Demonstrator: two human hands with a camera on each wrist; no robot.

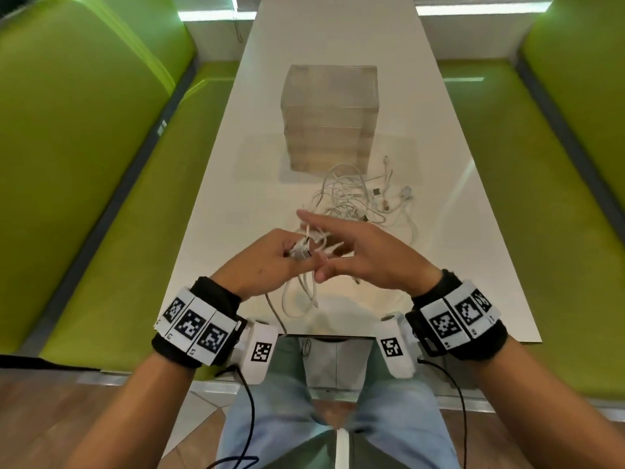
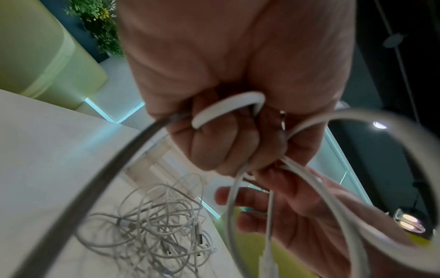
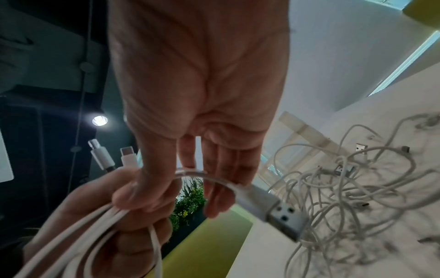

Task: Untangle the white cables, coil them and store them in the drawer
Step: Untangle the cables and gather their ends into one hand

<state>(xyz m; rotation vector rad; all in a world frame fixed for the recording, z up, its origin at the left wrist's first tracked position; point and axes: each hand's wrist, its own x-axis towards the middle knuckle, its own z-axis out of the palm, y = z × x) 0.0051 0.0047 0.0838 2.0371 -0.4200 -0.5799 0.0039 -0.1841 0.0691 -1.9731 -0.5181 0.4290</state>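
My left hand grips a bundle of coiled white cable above the table's near end; its loops hang below the fist. In the left wrist view the curled fingers close round the loops. My right hand is beside it with straight fingers, and the cable's free end with a USB plug arcs across them. The tangle of white cables lies on the table just beyond both hands. The drawer unit stands behind the tangle, its drawers closed.
The narrow white table runs away from me between two green benches. Its near edge is just under my wrists. Loose plugs lie at the right of the tangle.
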